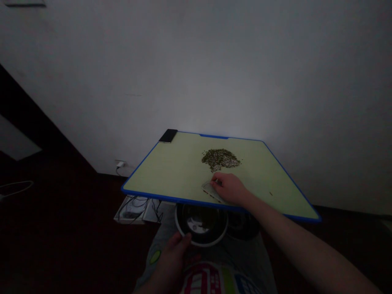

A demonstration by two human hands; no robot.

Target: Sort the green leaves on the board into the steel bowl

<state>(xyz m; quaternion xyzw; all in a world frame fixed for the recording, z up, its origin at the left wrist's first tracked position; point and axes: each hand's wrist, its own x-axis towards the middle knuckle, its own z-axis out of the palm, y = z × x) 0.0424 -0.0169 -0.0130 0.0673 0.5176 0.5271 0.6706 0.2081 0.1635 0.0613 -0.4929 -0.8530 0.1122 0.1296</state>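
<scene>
A loose patch of small green beans lies spread on the pale yellow-green tabletop with a blue rim. Nearer the front edge, my right hand is closed on a thin, pale flat card, which rests low against the table. A few small dark bits show along the card's lower edge. Below the table's front edge, my left hand grips the near left rim of a metal bowl. Greenish contents are dimly visible inside the bowl, too dark to make out clearly.
A black phone lies at the table's far left corner. A small brown sliver is on the right side. White boxes with cables stand under the table at left. A plug sits in the wall behind.
</scene>
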